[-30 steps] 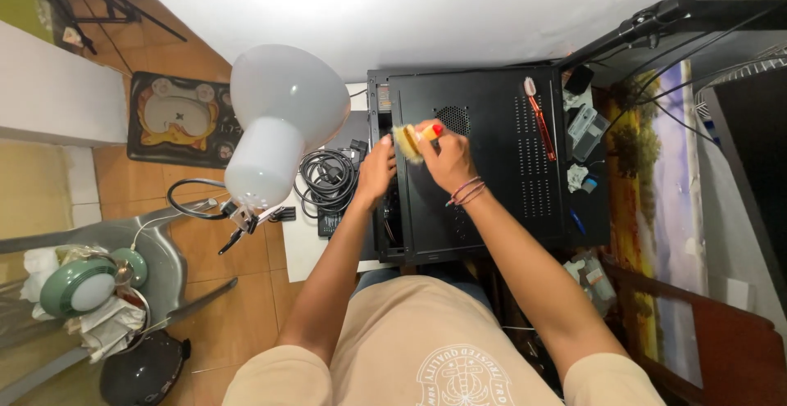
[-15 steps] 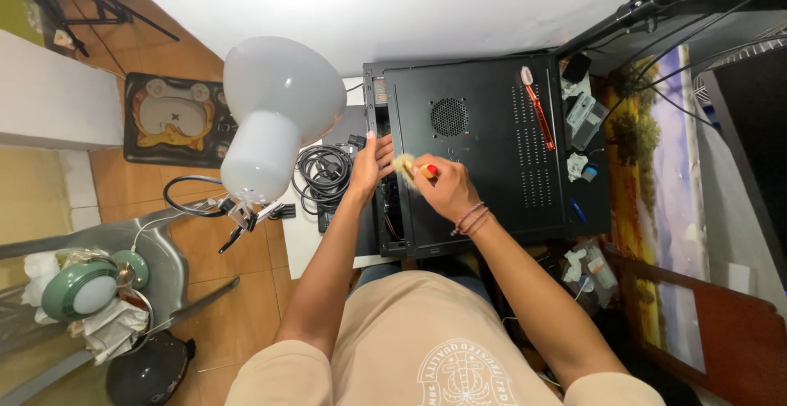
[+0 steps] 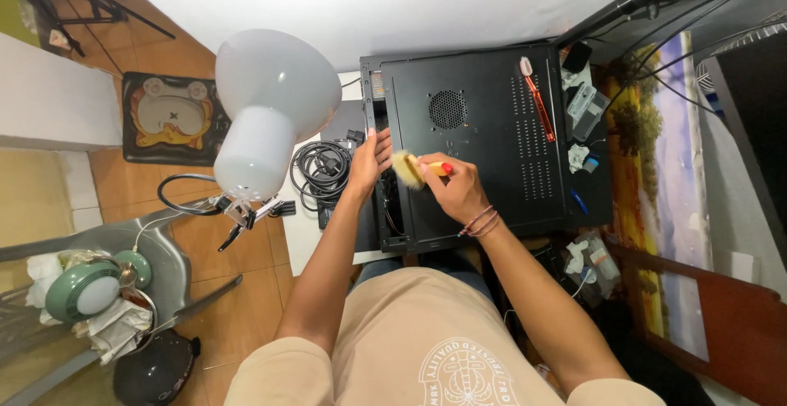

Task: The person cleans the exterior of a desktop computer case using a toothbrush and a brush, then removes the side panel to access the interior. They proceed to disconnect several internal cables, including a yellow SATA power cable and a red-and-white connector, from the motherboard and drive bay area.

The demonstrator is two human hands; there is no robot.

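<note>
A black computer case (image 3: pixel 484 140) lies flat on the desk in front of me, with a round vent on its top panel. My left hand (image 3: pixel 367 163) rests on the case's left edge, fingers spread over the rim. My right hand (image 3: pixel 456 190) grips a small brush (image 3: pixel 415 167) with a red-tipped handle; its pale bristles touch the left side of the case, close to my left fingers. Beaded bracelets circle my right wrist.
A white lamp shade (image 3: pixel 266 107) on a clamp hangs left of the case. Coiled black cables (image 3: pixel 321 166) lie beside it. A red-handled tool (image 3: pixel 538 106) and small parts sit on the case's right. A patterned floor mat (image 3: pixel 168 117) and a green fan (image 3: pixel 84 287) are at left.
The case now sits further right and lower in view as my head shifted. My right hand with the brush has moved down toward the case's left edge, nearer my left hand.
</note>
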